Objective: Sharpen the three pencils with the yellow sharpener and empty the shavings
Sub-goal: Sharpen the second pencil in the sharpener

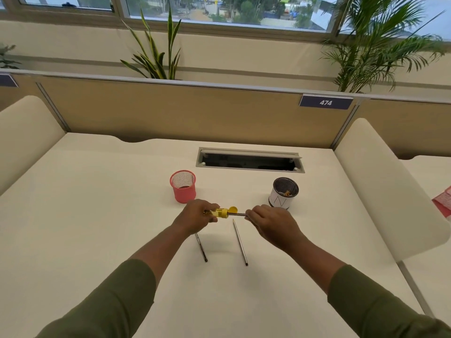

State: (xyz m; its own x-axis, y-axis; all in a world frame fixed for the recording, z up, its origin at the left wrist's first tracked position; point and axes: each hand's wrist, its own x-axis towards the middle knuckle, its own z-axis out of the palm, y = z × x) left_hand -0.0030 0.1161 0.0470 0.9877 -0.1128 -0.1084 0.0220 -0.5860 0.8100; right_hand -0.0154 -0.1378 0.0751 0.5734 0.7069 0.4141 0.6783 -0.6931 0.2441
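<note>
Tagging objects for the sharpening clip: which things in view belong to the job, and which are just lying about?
In the job:
- yellow sharpener, held by left hand
- pencil in sharpener, held by right hand
- two pencils on the desk
- white-wrapped mesh cup, shavings inside

Lying about:
- pink mesh cup
- cable hatch
- plants
- 474 label

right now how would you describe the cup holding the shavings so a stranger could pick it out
Start at the long cable slot set into the white desk. Two mesh cups stand just in front of it, and the one wanted is the right cup, beside the right hand. Unlike the pink cup, it is dark mesh with a white band.
</note>
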